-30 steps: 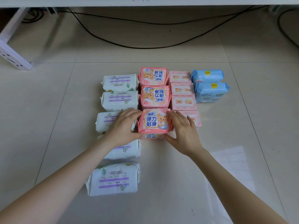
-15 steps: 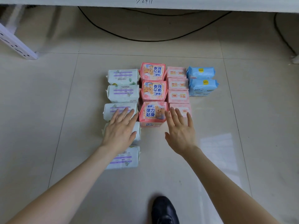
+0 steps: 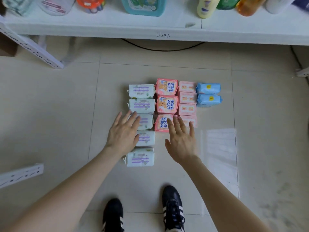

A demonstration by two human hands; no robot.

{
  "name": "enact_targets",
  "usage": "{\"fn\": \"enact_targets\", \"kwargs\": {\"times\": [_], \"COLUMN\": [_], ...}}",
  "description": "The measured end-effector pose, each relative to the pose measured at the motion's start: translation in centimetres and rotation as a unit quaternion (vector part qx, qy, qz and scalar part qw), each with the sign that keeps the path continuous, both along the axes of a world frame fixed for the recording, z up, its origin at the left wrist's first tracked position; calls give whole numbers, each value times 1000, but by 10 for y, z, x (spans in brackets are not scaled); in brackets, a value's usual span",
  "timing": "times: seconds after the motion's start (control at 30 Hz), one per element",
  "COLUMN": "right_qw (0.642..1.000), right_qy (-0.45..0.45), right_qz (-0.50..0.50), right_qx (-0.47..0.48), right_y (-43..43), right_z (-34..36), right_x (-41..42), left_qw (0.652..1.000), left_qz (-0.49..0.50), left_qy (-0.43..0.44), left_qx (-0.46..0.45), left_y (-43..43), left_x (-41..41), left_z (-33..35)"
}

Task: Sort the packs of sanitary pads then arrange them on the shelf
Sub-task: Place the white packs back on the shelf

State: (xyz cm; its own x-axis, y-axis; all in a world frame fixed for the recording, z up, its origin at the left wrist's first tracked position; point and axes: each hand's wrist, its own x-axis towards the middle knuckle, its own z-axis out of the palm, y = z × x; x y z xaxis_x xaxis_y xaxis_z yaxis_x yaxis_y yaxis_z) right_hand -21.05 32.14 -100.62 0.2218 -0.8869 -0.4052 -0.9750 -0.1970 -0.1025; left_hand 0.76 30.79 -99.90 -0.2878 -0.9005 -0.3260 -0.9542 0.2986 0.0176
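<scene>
Sorting looks complete: the packs lie in four matched columns on the floor below the shelf, with left hand and right hand spread above them, grip apart and empty, so shelving should follow.

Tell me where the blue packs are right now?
In the head view, the blue packs lie on the floor at the far right of the sorted block, beside the pale pink packs and beyond the right hand.

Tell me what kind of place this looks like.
Probably a shop or stockroom: a white display shelf carrying toiletry bottles, and packs of sanitary pads sorted in rows on the tiled floor.
</scene>
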Motion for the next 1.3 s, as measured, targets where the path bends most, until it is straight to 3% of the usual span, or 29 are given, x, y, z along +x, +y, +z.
{"fn": "enact_targets", "kwargs": {"times": [0.3, 0.63, 0.9, 1.3], "right_qw": [997, 994, 993, 988], "right_qy": [-25, -33, -85, -106], "right_qz": [-76, -101, -45, 11], "right_qx": [-14, -20, -70, -112], "right_y": [-55, -108, -125, -147], "right_z": [-7, -112, -179, -204], "right_x": [85, 86, 79, 72], "left_qw": [999, 997, 991, 979], "left_qz": [-37, -53, -73, -86], "left_qy": [39, 51, 109, 177], "left_qx": [5, -28, 37, 61], "left_y": [-90, -160, -202, -245], "left_x": [76, 103, 105, 89], "left_z": [-1, -107, -181, -209]}}
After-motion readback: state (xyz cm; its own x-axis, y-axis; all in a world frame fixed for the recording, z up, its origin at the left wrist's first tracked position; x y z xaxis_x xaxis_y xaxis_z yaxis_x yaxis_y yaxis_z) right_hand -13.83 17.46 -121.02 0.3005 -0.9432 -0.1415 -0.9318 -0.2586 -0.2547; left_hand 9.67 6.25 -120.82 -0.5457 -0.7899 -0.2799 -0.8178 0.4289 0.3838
